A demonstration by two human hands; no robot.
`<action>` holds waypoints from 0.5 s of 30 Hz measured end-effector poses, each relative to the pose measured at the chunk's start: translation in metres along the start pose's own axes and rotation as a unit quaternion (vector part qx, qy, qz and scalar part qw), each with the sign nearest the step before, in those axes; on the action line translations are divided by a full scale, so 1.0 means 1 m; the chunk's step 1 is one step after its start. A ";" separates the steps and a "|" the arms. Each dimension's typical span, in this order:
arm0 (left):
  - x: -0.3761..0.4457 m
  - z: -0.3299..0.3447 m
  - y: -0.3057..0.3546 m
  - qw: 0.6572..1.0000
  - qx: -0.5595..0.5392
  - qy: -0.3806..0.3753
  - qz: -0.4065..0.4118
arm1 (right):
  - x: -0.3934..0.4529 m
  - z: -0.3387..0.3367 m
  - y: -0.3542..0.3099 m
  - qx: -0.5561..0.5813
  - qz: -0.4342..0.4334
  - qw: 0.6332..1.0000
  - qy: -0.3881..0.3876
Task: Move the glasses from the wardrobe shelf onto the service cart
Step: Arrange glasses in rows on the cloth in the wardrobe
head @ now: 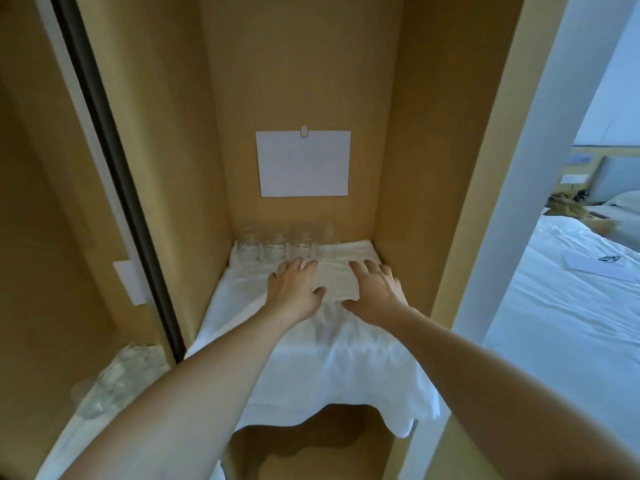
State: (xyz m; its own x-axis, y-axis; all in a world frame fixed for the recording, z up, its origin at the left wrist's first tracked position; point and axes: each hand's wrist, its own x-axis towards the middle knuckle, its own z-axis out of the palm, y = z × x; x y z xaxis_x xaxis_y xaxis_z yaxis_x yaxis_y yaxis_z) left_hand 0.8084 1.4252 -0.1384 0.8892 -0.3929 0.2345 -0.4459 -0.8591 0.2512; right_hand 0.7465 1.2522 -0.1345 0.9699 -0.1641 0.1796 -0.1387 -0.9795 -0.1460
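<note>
At the back of the shelf (388, 271), left half: clear glasses (277, 245) in a tight row running left-right along the rear wall. They look upright, long axis vertical; too blurred to tell rim-up or rim-down, or the exact count. Transparent, cylindrical, smooth.

Shelf is covered by a white cloth (332, 368), soft and wrinkled, front edge drooping over the shelf lip. Wardrobe walls are flat tan board, matte.

Left hand (294, 289) palm down over the cloth, fingers spread and straight, fingertips just short of the glasses or barely touching, can't tell which. Holds nothing.

Right hand (375, 292) palm down beside it, well right of the glasses, fingers splayed wide, holds nothing.

White paper (303, 164), rectangular, clipped to the rear wall above the glasses.

More clear glassware (114, 379) lower left on another white cloth, blurred.

Bed (561, 323) with white sheets at right, past the wardrobe side.
</note>
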 end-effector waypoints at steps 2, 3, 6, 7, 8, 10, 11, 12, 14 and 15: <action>-0.022 -0.006 0.001 1.000 0.000 0.013 -0.010 | -0.017 0.000 -0.006 0.007 -0.015 1.000 -0.001; -0.032 -0.008 0.001 1.000 -0.001 0.018 -0.013 | -0.025 0.002 -0.009 0.010 -0.022 1.000 -0.004; -0.064 -0.014 -0.003 0.999 -0.002 0.024 -0.022 | -0.045 0.008 -0.023 0.022 -0.037 0.999 -0.009; -0.075 -0.016 -0.007 0.999 0.001 0.022 -0.029 | -0.051 0.010 -0.029 0.026 -0.045 0.999 -0.013; -0.085 -0.018 -0.011 0.999 0.003 0.019 -0.037 | -0.057 0.012 -0.035 0.029 -0.053 0.998 -0.018; -0.101 -0.024 -0.020 0.998 0.009 0.020 -0.051 | -0.065 0.017 -0.046 0.034 -0.066 0.997 -0.021; -0.108 -0.028 -0.024 0.998 0.009 0.023 -0.057 | -0.068 0.017 -0.053 0.037 -0.072 0.996 -0.022; -0.113 -0.032 -0.030 0.998 0.008 0.026 -0.062 | -0.070 0.018 -0.060 0.041 -0.077 0.996 -0.023; -0.124 -0.038 -0.040 0.997 0.011 0.029 -0.073 | -0.072 0.020 -0.074 0.045 -0.087 0.995 -0.024; -0.129 -0.041 -0.047 0.996 0.014 0.028 -0.079 | -0.073 0.021 -0.083 0.046 -0.093 0.994 -0.026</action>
State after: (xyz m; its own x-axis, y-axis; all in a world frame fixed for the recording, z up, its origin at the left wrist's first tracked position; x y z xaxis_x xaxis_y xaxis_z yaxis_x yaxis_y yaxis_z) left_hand 0.7099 1.5294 -0.1424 0.9401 -0.2344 0.2474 -0.2981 -0.9174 0.2636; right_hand 0.6909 1.3476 -0.1562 0.9866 0.0266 0.1610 0.0596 -0.9772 -0.2039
